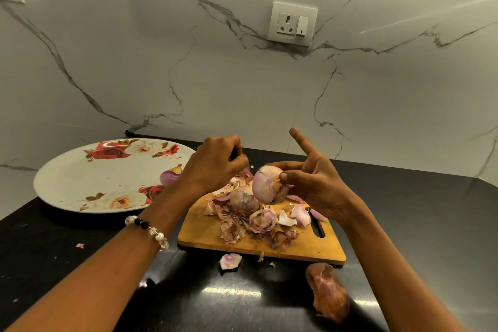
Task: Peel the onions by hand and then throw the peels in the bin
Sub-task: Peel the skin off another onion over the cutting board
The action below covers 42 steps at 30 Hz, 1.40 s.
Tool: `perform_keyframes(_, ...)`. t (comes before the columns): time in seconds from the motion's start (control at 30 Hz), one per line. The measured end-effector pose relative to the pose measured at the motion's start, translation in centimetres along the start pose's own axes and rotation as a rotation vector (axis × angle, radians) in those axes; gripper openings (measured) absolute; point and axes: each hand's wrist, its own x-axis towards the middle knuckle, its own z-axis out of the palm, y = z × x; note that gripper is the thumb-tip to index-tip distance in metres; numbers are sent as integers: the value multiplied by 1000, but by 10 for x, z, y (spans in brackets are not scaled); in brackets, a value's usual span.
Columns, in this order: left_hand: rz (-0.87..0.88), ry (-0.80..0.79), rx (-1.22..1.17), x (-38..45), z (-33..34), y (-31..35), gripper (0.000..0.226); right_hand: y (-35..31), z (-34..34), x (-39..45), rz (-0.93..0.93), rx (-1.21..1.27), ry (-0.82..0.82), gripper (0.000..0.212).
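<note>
My right hand (314, 180) holds a partly peeled pale purple onion (265, 186) above the wooden cutting board (204, 232), thumb and fingers around it, index finger pointing up. My left hand (218, 162) is just left of the onion, its fingertips pinched together; whether a scrap of peel is between them I cannot tell. A heap of dry onion peels (256, 221) covers the board, with an unpeeled onion (244, 201) among them. A peeled purple onion (171, 176) lies on the floral plate (67, 183), partly behind my left wrist. No bin is in view.
The black countertop (417, 224) carries a loose white-purple peel piece (230, 261) and a large brown peel (327, 291) in front of the board. A marble wall with a socket (292, 24) rises close behind. The counter's left edge is beside the plate.
</note>
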Motion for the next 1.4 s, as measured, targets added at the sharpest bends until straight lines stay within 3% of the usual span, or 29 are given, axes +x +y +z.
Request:
perform_keyframes(0.1, -43, 4, 33, 0, -1, -4, 10, -1, 0, 0, -33, 53, -17, 125)
perform_keyframes(0.2, -66, -119, 2, -1, -3, -3, 21, 0, -1, 2, -54, 55, 54, 130)
perform_keyframes(0.3, -46, -163, -23, -1, -2, -1, 32, 1, -1, 3, -46, 2, 140, 122)
perform_keyframes(0.4, 30, -67, -38, 0, -3, -1, 22, 1, 1, 3, -34, -55, 211, 109)
perform_keyframes(0.57, 236, 80, -160, 1, -9, 10, 23, 1, 3, 2, -4, -102, 239, 111)
perform_keyframes(1.03, 498, -32, -18, -5, 5, 15, 26, 2, 5, 3, 71, -124, 234, 117)
perform_keyframes(1.23, 497, -24, -30, -6, 11, 16, 21, 1, 7, 3, 92, -136, 205, 117)
perform_keyframes(1.4, 321, 95, -112, -3, 14, 13, 8, 0, 6, 2, 82, -117, 200, 115)
